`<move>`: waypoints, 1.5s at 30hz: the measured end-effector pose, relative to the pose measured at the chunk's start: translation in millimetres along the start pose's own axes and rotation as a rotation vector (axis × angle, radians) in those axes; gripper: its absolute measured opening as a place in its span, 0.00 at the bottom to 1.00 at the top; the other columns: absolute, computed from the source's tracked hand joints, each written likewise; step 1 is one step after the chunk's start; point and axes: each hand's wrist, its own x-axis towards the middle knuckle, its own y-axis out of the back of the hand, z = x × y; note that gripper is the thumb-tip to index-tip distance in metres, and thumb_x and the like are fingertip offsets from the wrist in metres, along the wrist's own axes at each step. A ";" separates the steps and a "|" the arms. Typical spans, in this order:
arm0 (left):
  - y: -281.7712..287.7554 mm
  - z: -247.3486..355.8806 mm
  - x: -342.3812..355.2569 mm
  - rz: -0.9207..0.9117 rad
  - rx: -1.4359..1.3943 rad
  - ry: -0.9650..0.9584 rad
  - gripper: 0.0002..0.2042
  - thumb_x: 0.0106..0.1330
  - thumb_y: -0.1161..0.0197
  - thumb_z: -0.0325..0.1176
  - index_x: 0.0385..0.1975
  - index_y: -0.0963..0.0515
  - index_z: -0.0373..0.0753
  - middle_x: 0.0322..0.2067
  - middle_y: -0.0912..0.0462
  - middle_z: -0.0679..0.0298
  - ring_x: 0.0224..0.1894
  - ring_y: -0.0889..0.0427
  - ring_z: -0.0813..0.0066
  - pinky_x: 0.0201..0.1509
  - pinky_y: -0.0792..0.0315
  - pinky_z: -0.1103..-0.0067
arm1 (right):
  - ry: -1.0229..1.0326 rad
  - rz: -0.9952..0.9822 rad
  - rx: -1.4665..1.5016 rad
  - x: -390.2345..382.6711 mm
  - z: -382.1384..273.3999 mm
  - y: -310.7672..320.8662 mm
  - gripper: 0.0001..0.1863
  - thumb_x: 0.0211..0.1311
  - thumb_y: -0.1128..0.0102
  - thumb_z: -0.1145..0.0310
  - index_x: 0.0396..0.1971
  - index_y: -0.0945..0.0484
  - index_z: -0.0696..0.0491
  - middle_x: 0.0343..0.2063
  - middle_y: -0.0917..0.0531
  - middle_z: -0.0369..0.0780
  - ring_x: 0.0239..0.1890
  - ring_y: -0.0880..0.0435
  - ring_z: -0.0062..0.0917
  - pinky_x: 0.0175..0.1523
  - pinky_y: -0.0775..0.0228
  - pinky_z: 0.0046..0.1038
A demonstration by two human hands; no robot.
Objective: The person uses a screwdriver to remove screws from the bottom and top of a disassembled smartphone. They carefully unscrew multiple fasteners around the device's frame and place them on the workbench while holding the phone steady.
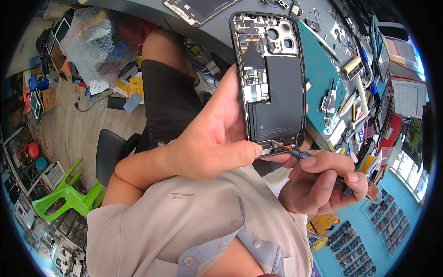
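Note:
An opened smartphone (pixel 284 87) is held upright in my left hand (pixel 203 143), its inside facing me. Two round camera openings show near its top, a dark battery (pixel 284 99) fills the right and lower middle, and metal-covered boards line the left side. My left thumb presses the lower left corner of the frame; the other fingers pass behind the phone. In my right hand (pixel 323 182) a thin screwdriver (pixel 302 156) is gripped between thumb and fingers. Its tip points at the bottom edge of the phone, close to my left thumb; whether it touches a screw cannot be made out.
Behind the phone, a grey workbench (pixel 207 34) carries a phone panel (pixel 198 9), a green mat (pixel 318 111), small parts and tools. Bubble-wrapped goods (pixel 97 37) and boxes clutter the floor at left, near a green plastic chair (pixel 69 198). Pocketed racks (pixel 350 249) hang on the blue wall.

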 end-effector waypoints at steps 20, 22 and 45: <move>1.9 -7.0 2.3 -0.012 0.054 -0.044 0.50 0.65 0.39 0.25 0.83 0.65 0.41 0.79 0.43 0.44 0.79 0.34 0.45 0.64 0.14 0.60 | 0.004 -0.007 0.012 -0.2 0.2 2.5 0.17 0.81 0.47 0.78 0.61 0.41 0.55 0.33 0.15 0.57 0.22 0.17 0.27 0.29 0.17 0.27; 0.8 -7.0 1.9 -0.004 0.038 -0.039 0.50 0.66 0.39 0.25 0.83 0.64 0.41 0.79 0.43 0.44 0.79 0.34 0.45 0.64 0.14 0.60 | 0.006 -0.012 0.021 -0.6 0.0 3.8 0.18 0.80 0.47 0.79 0.62 0.41 0.56 0.34 0.15 0.57 0.24 0.16 0.29 0.31 0.16 0.28; 3.9 -7.0 -2.1 -0.088 0.073 -0.019 0.51 0.67 0.49 0.13 0.85 0.73 0.45 0.78 0.44 0.57 0.72 0.28 0.66 0.68 0.22 0.63 | 0.001 -0.386 -0.355 21.9 -31.9 9.0 0.21 0.81 0.46 0.76 0.67 0.40 0.55 0.43 0.16 0.64 0.26 0.12 0.35 0.30 0.14 0.29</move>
